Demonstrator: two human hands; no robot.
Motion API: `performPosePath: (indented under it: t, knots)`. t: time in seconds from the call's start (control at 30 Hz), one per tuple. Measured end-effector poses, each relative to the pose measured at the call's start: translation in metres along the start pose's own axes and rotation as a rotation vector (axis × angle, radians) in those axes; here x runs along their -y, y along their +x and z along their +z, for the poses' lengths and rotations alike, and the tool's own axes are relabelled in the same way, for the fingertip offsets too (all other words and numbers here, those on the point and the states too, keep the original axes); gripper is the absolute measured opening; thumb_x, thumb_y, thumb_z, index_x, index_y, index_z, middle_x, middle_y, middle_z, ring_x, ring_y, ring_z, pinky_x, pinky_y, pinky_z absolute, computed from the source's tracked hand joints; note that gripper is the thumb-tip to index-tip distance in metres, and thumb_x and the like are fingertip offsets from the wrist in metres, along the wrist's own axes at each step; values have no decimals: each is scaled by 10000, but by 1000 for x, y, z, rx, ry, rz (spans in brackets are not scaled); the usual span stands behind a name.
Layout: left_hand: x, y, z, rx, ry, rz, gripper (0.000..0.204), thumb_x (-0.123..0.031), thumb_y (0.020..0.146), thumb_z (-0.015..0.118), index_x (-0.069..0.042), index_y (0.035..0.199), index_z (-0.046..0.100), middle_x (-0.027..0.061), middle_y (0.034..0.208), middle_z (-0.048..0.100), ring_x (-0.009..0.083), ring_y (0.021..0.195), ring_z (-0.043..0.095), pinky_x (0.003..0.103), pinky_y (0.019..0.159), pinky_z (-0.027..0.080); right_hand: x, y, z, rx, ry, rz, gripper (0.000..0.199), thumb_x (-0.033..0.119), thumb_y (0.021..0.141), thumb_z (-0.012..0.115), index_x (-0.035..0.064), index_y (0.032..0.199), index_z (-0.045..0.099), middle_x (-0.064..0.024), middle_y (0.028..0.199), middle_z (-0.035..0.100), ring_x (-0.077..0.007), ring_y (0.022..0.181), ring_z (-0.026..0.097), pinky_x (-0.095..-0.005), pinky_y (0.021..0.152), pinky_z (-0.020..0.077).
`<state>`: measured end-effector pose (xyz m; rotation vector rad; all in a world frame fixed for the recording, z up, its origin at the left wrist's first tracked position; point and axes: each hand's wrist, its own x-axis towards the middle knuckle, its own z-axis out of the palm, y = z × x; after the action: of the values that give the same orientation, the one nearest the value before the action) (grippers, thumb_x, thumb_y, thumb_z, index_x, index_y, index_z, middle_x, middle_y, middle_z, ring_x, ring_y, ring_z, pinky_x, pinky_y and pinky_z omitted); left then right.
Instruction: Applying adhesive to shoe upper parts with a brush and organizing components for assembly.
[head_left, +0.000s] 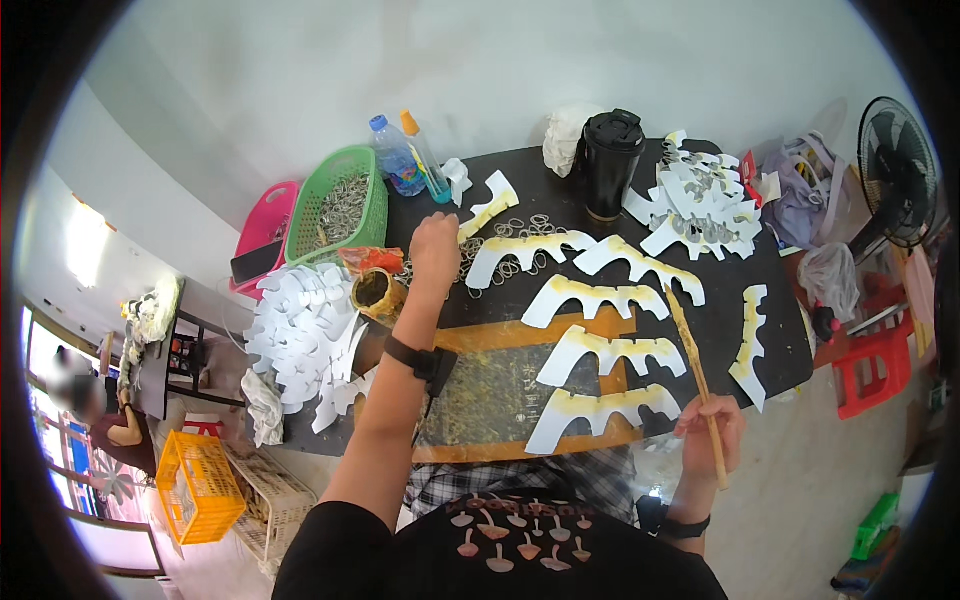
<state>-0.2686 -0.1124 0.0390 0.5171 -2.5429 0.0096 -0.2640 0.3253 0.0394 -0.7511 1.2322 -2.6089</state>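
Observation:
My left hand (435, 250) is closed, at the edge of a heap of metal rings (532, 228). A white toothed cut-out with a yellow smear (490, 208) lies right beside its fingers; what they hold, if anything, is hidden. My right hand (712, 430) grips a long wooden stick (690, 350), its far tip over the corner of another cut-out (640, 265). Several more smeared cut-outs (605, 355) lie in a column at the middle, and one (750, 345) lies apart at right. Below my left forearm stands a brown pot (378, 292).
Plain white cut-outs (300, 335) are piled at left, behind them a green basket (345, 215) of metal pieces and a pink basket (262, 230). A bottle (397, 158) and black tumbler (608, 165) stand at the back. Cut-outs with metal pieces (700, 200) are heaped at far right.

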Motion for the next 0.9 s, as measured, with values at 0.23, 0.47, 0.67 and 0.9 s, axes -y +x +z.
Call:
performPosePath:
  t: [0.23,0.47,0.67,0.9]
  knots:
    - [-12,-2,-4,255,-26,-371,337,15,708,596,24,1034,512,201,816,599,345,877,595,408,751,477,2,-1,-2,-19,-20,5,429,378,888,511,-47,873,562,-206,743,598,-229,607,597,-292,505,523]
    - [-16,46,-1,-48,-77,-311,495,-108,734,671,101,1112,427,267,1012,479,407,925,505,450,794,441,8,-2,-5,14,-161,54,169,117,828,569,-51,825,587,-183,754,606,-200,573,589,-289,498,518]
    - [21,129,22,-584,-241,-596,788,-157,680,745,91,1282,301,292,1204,438,417,1111,440,444,953,370,20,-14,-10,-97,-248,188,93,-31,790,524,-55,840,599,-139,742,603,-171,564,581,-295,507,520]
    - [24,130,33,-449,-386,-668,556,-135,786,657,54,1234,386,261,1157,470,420,1048,487,454,894,407,38,-24,-12,-137,-213,208,514,-4,755,567,21,1248,425,-169,748,614,-177,535,576,-286,459,504]
